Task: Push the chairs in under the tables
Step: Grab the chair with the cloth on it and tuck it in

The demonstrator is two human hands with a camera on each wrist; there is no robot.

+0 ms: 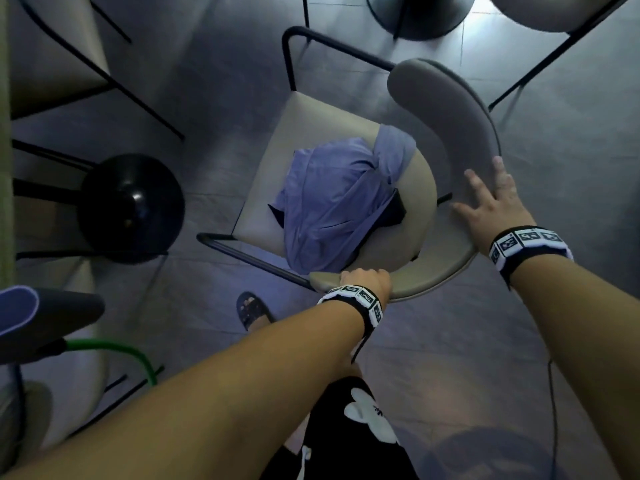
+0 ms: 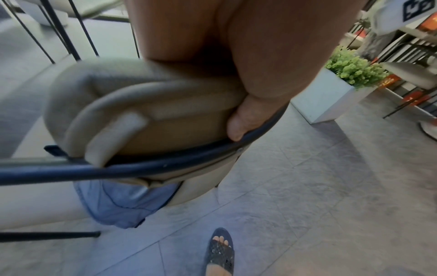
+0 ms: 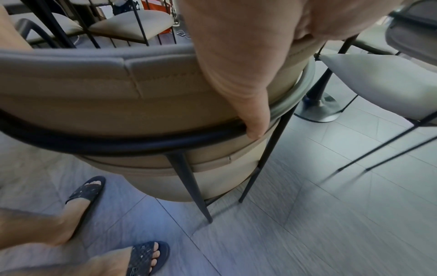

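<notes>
Off to the far left, a black table base (image 1: 130,206) on the grey floor (image 1: 450,341), with neighbouring beige seats close around it. Middle of the head view: the beige chair (image 1: 332,133) standing well out in the open, nothing of a tabletop over it, a crumpled blue garment (image 1: 332,202) heaped on the seat. Left hand (image 1: 365,280) clamped on the near end of the curved backrest, thumb curled down to the dark frame tube (image 2: 165,166) in the left wrist view. Further right, right hand (image 1: 491,206) spread on the backrest top, fingers fairly straight, thumb hooked down the back to the tube in the right wrist view. Sandalled foot (image 1: 251,310) planted just behind. By the look of it, barely begun on this one: hold taken, push to a table yet to come. Other chairs at the top and right edges; whether tucked in, impossible to tell.
</notes>
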